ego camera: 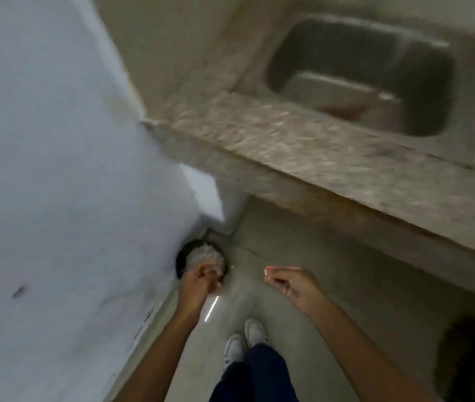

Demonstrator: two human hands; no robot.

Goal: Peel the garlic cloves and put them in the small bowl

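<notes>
Two bare hands low over pale grey floor (303, 300), frame motion-blurred. Left hand (198, 282) above round black bin with crumpled pale contents (201, 258) in corner by white wall (56, 169); fingers curled, seemingly pinching pale scraps, likely garlic skins. Right hand (291, 284) beside, fingers curled, pinching small pale bit, cannot tell whether clove or skin. Speckled beige stone counter (288, 143) with steel sink (361, 74) above. Small bowl, garlic cloves not visible. Step judged: discarding peel. Next: release scraps over bin, turn to counter.
</notes>
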